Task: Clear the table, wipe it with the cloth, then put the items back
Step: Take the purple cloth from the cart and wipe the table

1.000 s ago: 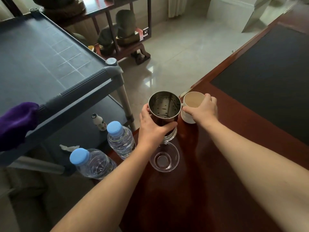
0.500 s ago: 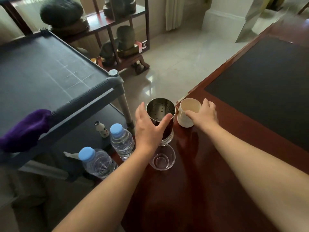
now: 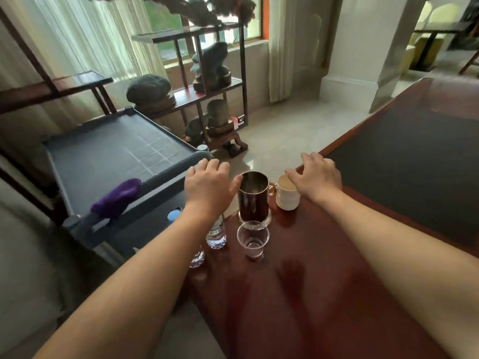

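Both hands are up over the near corner of the red-brown table (image 3: 298, 294), and neither one has anything in it. The left hand (image 3: 207, 187) hangs flat with its fingers spread, palm down, its thumb just beside the rim of the steel canister (image 3: 253, 196) — whether it touches the metal is too close to call. The right hand (image 3: 317, 177) is spread out too, hovering above the cream mug (image 3: 286, 196), fingertips over the mug's rim, grasping nothing. Canister and mug stand side by side on the table, the canister on a clear glass base. Directly in front of the canister, nearer the person, sits 1 clear plastic cup (image 3: 253, 239), upright. Left of that, at the table's edge, stands a water bottle (image 3: 216, 235), its top hidden behind the left forearm; a blue cap (image 3: 173, 216) of another bottle peeks out beyond the arm. The purple cloth (image 3: 118, 198) is off the table altogether, draped over the near rail of the grey cart (image 3: 114, 156) on the left. A dark mat (image 3: 414, 164) covers the table's far right stretch.
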Demonstrator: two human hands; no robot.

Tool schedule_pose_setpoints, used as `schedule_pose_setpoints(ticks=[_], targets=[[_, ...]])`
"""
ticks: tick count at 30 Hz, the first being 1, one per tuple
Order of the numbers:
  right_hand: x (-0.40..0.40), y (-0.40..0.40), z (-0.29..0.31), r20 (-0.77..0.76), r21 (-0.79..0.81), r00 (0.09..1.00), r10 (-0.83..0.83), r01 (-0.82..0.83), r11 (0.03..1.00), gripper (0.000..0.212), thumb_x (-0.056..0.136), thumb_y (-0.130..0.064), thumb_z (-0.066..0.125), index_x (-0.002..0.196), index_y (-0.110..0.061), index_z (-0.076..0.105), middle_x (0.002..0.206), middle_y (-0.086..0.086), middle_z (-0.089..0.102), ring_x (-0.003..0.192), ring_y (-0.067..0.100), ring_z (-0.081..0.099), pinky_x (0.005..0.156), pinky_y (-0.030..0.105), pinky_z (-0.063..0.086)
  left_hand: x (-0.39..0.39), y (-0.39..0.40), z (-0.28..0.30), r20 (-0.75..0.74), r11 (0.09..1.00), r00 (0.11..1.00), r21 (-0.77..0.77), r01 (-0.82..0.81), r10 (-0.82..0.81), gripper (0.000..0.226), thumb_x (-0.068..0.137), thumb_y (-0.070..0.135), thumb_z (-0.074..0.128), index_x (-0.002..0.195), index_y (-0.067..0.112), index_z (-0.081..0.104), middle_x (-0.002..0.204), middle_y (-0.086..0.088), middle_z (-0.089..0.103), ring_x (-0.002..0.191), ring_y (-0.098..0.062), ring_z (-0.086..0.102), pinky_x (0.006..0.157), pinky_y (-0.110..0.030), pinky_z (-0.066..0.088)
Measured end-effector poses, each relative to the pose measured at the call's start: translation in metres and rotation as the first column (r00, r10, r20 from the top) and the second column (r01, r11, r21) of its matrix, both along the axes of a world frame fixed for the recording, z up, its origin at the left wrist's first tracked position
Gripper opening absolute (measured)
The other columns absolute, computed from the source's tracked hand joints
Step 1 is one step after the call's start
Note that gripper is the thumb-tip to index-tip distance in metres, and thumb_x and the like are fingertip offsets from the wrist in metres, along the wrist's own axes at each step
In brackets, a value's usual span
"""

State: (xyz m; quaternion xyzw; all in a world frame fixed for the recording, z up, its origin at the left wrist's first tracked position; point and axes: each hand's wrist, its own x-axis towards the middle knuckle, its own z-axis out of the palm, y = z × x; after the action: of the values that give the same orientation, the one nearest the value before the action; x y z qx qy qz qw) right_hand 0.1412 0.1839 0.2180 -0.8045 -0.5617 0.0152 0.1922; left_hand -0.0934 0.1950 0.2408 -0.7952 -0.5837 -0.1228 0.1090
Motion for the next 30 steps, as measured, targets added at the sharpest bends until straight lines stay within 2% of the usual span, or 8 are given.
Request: schedule_pose_setpoints(ticks=[7,12,19,25,30], targets=[[-0.046,-0.012,0.032,-0.056,0.035,0.991,0.122,-0.120,0.992,0.064,0.090,-0.056,0.046,0.138,-0.014,0.046,0.141,0.010,0.048,0.124,0.035,0.043,0.093,0.046,0.041,-0.083,-0.039,0.019,0.038,0.983,0.982,0.004,-0.184,0.183,0.055,0.097,0.058,0.037,0.133,0.019,0.053,0.134,-0.005,0.058,0.123,-0.027,0.053,0.099,-0.045,0.045],[-0.102,0.005,0.037,-0.113,0.055,0.964,0.240,-0.236,0.970,0.065,0.090,-0.055,0.050,0.140,-0.013,0.044,0.141,0.013,0.048,0.126,0.036,0.043,0.098,0.046,0.040,-0.149,-0.043,0.017,0.052,0.952,0.950,-0.030,-0.306,0.307,0.051,0.095,0.055,0.044,0.133,0.021,0.052,0.134,-0.005,0.057,0.122,-0.027,0.051,0.095,-0.043,0.042],[-0.198,0.044,0.040,-0.070,0.067,0.930,0.360,-0.356,0.932,0.059,0.090,-0.055,0.052,0.136,-0.018,0.049,0.133,0.014,0.053,0.119,0.037,0.047,0.095,0.043,0.043,-0.237,-0.031,0.013,0.012,0.912,0.913,0.011,-0.409,0.409,0.050,0.094,0.056,0.043,0.128,0.021,0.052,0.128,-0.005,0.056,0.120,-0.027,0.049,0.094,-0.042,0.040],[-0.281,0.081,0.040,-0.077,0.036,0.889,0.452,-0.451,0.892,0.070,0.091,-0.055,0.053,0.146,-0.015,0.037,0.145,0.013,0.044,0.130,0.034,0.041,0.103,0.047,0.040,-0.305,-0.014,0.006,0.048,0.883,0.882,-0.013,-0.470,0.470,0.057,0.094,0.057,0.044,0.138,0.020,0.045,0.142,-0.007,0.047,0.133,-0.028,0.040,0.105,-0.046,0.037],[-0.340,0.101,0.031,-0.052,0.037,0.815,0.577,-0.576,0.817,0.073,0.087,-0.053,0.061,0.146,-0.017,0.038,0.147,0.009,0.042,0.132,0.031,0.040,0.103,0.045,0.039,-0.343,0.003,-0.010,0.078,0.866,0.863,-0.076,-0.494,0.499,0.064,0.094,0.059,0.043,0.145,0.021,0.039,0.150,-0.008,0.041,0.138,-0.029,0.037,0.106,-0.045,0.035]])
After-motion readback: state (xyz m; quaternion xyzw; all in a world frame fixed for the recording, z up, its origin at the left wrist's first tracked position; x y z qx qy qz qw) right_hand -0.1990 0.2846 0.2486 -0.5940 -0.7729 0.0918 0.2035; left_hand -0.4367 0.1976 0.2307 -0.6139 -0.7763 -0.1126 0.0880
